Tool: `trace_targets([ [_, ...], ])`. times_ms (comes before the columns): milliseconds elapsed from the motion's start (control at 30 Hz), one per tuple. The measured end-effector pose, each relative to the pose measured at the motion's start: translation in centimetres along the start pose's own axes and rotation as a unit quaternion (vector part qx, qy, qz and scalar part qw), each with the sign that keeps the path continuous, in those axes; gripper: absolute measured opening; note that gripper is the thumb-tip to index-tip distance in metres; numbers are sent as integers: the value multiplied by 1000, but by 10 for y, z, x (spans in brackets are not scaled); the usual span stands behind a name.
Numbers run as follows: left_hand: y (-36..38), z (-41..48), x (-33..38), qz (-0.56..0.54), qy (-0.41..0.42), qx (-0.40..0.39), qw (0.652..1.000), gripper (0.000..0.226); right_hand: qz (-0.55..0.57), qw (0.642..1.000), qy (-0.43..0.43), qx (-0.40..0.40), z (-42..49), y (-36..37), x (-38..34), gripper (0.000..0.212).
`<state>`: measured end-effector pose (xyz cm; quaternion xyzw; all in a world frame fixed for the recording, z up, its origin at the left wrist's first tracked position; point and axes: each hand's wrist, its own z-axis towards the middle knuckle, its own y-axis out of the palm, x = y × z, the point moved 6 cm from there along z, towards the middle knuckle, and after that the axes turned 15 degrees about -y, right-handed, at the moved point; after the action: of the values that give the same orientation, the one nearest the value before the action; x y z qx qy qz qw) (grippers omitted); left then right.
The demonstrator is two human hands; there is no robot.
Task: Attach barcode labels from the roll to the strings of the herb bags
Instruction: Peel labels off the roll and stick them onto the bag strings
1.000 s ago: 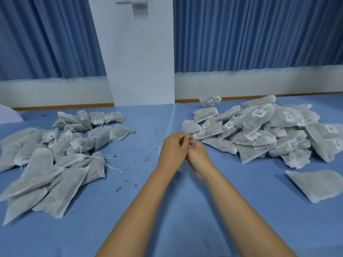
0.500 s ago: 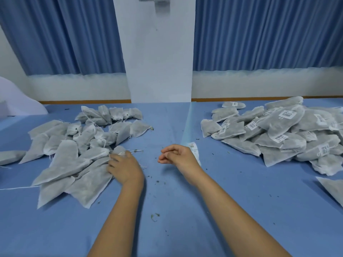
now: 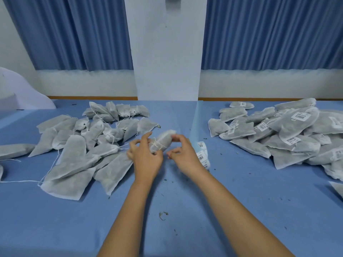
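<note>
Over the blue table, my left hand grips a grey herb bag with white string wound around its middle. My right hand is just right of the bag, fingers curled, its upper fingertips at the bag's blurred far end. A short strip of barcode labels shows at the far side of my right hand and seems held by it. A pile of unlabelled herb bags lies to the left. To the right is a pile of labelled bags.
A white pillar rises behind the table between blue curtains. A white object sits at the far left edge. Loose strings trail from the left pile. Herb crumbs dot the cloth near my forearms.
My left hand has lifted one bag out of the left pile and brought it to the middle. My right hand, with the label strip, has moved to meet it.
</note>
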<state>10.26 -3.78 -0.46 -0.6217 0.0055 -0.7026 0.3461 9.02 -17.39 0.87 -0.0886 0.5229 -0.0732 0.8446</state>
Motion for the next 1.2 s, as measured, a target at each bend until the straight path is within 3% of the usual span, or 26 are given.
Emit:
trace_targets([
  [100,-3,-11,20,-63,100,-41,992,45,-49,995,-81,-33,6,-5,-11,69],
  [300,-9,-8,23,-119,60,-51,990,44,-189,972,-142,9,12,-28,-21,62],
  [400,-7,-6,21,-130,23,-43,990,43,-177,972,-149,-36,17,-39,-19,40],
  [467,-9,-5,25,-66,31,23,997,45,-186,972,-136,-54,21,-46,-15,17],
  [533,-5,-7,33,45,99,88,990,45,-209,968,-129,-55,24,-51,-9,9],
  [567,0,-11,41,63,157,81,982,45,-215,966,-134,-53,25,-51,-8,10],
  [633,21,-21,58,60,272,-8,960,39,-215,963,-155,-48,27,-52,-10,12],
  [667,33,-25,63,60,291,-60,953,38,-213,962,-166,-47,29,-52,-9,13],
  [733,47,-25,65,37,264,-104,958,33,-216,956,-182,-74,30,-51,-10,15],
  [833,55,-12,59,9,175,-80,981,24,-232,943,-210,-115,33,-56,-6,19],
  [967,57,3,50,9,200,-60,978,6,-277,919,-277,-36,36,-81,-1,12],
  [1100,61,12,39,-20,226,-141,964,10,-305,909,-282,15,30,-87,16,17],
  [1200,60,19,38,-57,179,-201,961,17,-290,907,-297,72,30,-94,15,14],
])
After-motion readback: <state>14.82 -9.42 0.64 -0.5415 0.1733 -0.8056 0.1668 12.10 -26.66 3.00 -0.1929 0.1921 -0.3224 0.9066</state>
